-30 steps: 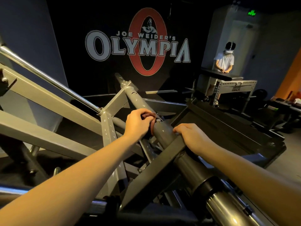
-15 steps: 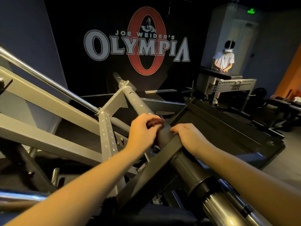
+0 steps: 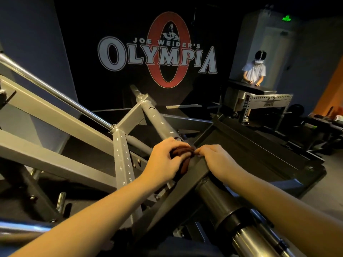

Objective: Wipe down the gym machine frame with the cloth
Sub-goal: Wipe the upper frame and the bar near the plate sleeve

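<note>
Brown cloth (image 3: 182, 154) sits bunched under my left hand (image 3: 164, 160), whose fingers curl tight around it and press it on the grey tube (image 3: 157, 123) of the machine frame at centre view. At three o'clock of it my right hand (image 3: 218, 161) lies on the dark bar (image 3: 181, 188). Its bent fingertips meet the cloth's edge, and I cannot tell whether they clamp anything.

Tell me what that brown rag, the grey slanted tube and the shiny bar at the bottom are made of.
The cloth bunched in the left hand looks like soft fabric: it creases and folds. The grey tube looks like painted steel, matt with pale chipped marks. The shiny bar seems chrome-plated metal, given its mirror-like highlights.
</note>
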Tool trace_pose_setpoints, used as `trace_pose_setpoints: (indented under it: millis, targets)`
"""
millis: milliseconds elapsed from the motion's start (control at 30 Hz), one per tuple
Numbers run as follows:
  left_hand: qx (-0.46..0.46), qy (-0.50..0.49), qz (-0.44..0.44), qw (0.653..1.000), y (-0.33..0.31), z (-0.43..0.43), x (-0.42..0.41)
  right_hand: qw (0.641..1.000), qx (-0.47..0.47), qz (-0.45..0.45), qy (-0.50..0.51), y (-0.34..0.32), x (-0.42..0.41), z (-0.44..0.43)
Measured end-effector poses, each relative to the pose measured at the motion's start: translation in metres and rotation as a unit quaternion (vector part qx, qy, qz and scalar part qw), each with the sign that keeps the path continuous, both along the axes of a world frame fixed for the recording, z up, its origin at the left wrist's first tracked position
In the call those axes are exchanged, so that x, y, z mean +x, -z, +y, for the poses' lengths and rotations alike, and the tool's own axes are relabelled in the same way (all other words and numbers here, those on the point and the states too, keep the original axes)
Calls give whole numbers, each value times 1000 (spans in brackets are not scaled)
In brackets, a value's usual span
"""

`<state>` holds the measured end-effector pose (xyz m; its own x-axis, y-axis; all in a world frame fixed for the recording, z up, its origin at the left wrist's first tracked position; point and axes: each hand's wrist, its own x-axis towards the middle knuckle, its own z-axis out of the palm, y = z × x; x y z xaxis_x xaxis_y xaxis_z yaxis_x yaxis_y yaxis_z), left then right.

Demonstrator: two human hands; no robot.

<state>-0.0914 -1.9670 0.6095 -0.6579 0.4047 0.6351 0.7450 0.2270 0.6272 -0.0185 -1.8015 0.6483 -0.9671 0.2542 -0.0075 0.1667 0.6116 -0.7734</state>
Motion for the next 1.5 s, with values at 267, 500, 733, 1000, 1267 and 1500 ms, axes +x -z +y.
trace_pose_setpoints:
  millis: [267,500,733,1000,1267,1500]
  targets:
    - [35,-128,-96,986,4,8,-27,993,-70,-91,-34,-27,2,8]
    - [-22,-97,-150,984,3,-13,-39,979,26,-180,-88,-37,-41,6]
    - [-28,-167,-144,975,-26,6,-118,970,51,-189,-144,-27,-80,7]
    - [-77,-22,8,997,-15,-4,-89,974,36,-158,-160,-1,-94,1]
    - [-127,-65,36,989,-27,5,-165,972,0,-168,-166,10,-103,10]
    - [-132,-30,29,990,-27,5,-153,972,-14,-171,-164,7,-100,8]
